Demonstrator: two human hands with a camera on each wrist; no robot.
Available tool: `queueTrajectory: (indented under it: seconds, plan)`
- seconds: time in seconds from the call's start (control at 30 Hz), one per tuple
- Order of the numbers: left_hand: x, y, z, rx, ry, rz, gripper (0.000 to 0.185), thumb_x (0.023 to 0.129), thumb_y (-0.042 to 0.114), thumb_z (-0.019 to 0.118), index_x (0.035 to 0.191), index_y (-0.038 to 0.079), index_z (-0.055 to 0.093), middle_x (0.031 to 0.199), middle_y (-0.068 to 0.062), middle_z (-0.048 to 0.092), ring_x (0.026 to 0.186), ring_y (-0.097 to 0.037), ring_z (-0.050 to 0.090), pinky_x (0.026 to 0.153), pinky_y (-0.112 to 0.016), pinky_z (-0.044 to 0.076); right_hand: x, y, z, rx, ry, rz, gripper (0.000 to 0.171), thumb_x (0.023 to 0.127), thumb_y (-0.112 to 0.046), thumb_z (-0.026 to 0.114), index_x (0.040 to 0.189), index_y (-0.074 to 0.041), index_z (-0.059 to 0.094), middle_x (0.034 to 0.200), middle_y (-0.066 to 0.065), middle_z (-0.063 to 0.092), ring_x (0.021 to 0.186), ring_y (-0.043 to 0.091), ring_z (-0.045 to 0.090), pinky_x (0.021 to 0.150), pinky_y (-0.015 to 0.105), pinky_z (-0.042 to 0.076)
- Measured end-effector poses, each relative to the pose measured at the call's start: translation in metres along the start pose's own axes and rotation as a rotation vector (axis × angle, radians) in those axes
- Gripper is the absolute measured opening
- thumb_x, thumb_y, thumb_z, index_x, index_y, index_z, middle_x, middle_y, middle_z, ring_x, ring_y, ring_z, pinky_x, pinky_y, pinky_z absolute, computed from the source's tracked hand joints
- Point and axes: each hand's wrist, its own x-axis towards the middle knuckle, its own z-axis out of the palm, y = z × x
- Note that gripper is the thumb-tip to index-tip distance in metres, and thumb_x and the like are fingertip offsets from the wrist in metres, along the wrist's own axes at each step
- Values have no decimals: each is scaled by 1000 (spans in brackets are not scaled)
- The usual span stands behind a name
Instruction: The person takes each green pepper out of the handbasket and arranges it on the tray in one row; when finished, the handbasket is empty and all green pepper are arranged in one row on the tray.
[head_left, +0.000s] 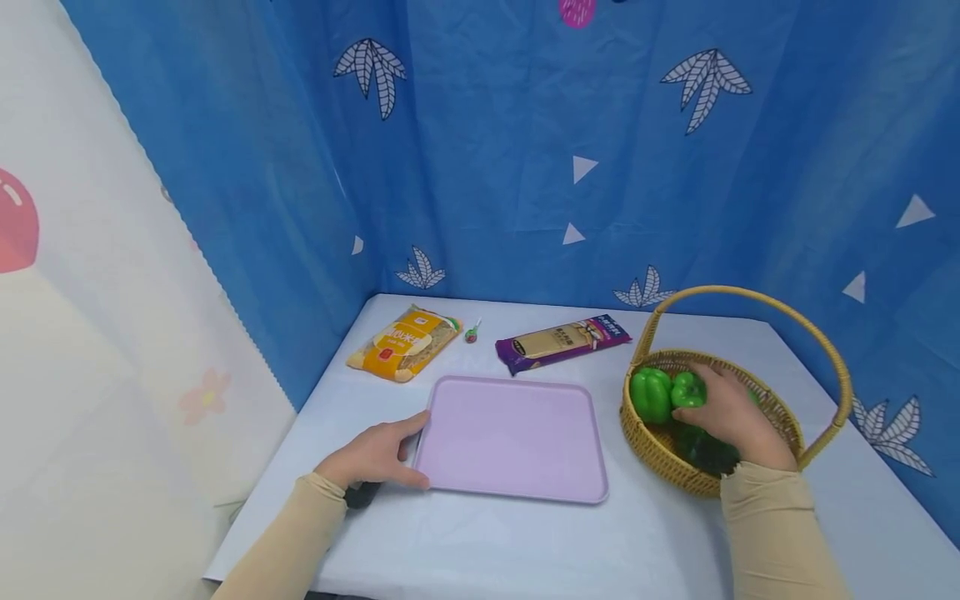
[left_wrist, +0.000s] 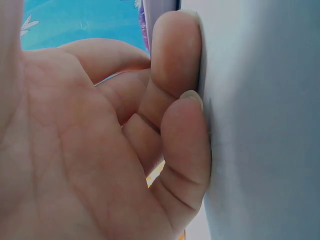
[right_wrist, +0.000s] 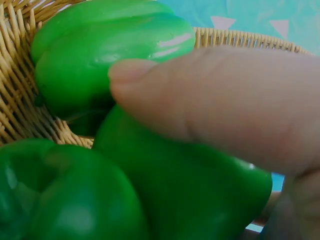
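1. Two green peppers [head_left: 651, 393] in wicker basket [head_left: 780, 417]; right hand [head_left: 731, 414] curled round the nearer one [head_left: 688, 390], not lifted.
2. Lilac tray [head_left: 510, 437] bare, steadied at its edge by left hand [head_left: 375, 454], fingers pinching the rim.
3. Beyond: yellow packet [head_left: 405, 342], purple packet [head_left: 562, 342]; basket handle [head_left: 750, 293] arching overhead.

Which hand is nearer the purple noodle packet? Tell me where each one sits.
Right, narrowly. The right hand grips a green pepper in the wicker basket, right of and nearer the camera than the purple noodle packet. The left hand holds the pink tray at its near-left edge, farther off.
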Motion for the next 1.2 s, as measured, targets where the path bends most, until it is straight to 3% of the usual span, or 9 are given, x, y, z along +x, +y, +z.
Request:
queueTrajectory:
  seconds: [0.17,0.3,0.47,0.57,0.7,0.83,0.97,1.2]
  plan:
    - [-1,0,1,3,6,12,110,58,68,73,147,19,29,72,4,48,64,-10,46,54,-24,36,-4,0,-1,39,19,10,94,74,-35,76,139,10,26,127,42,30,108,55,36,81,64,35]
    - [-4,-1,-1,-4,6,9,110,59,67,73,147,18,28,71,4,48,64,-10,46,53,-24,36,-4,-7,-1,113,75,54,102,75,-49,72,139,11,20,121,36,39,101,48,45,74,56,42]
    - [-5,-3,-1,-8,-1,-7,110,58,67,74,147,19,28,71,5,47,64,-10,46,54,-24,36,-10,-40,-5,169,247,4,95,74,-60,67,135,4,31,114,27,45,94,40,48,65,50,45]
    - [-2,-3,-1,-2,5,9,110,59,68,73,147,20,28,72,5,48,65,-9,47,55,-24,37,-8,-68,1,184,296,-60,89,73,-62,65,134,-2,39,116,23,45,96,38,46,66,50,44]
    - [1,-1,-2,11,1,8,111,58,69,72,147,21,28,74,6,49,67,-9,48,56,-25,38,11,-114,29,256,236,-115,88,69,-63,68,135,-10,44,120,18,46,100,35,48,70,48,45]
    - [0,-1,-3,-3,1,-15,111,57,68,74,147,20,29,73,4,49,66,-11,47,56,-26,37,41,-166,77,357,152,-173,87,66,-60,73,134,-11,47,120,11,50,101,28,50,76,45,46]
    - [0,-1,0,-13,-7,-12,111,58,68,73,147,20,28,72,4,49,65,-10,46,56,-26,37,62,-213,123,390,82,-202,84,67,-59,73,131,-10,49,120,9,52,102,23,49,82,43,44]
    - [1,-1,3,-5,6,14,109,60,67,73,147,21,26,68,5,49,61,-9,46,54,-25,36,82,-257,167,380,49,-267,81,70,-56,73,132,-10,48,117,12,52,96,22,50,84,41,43]
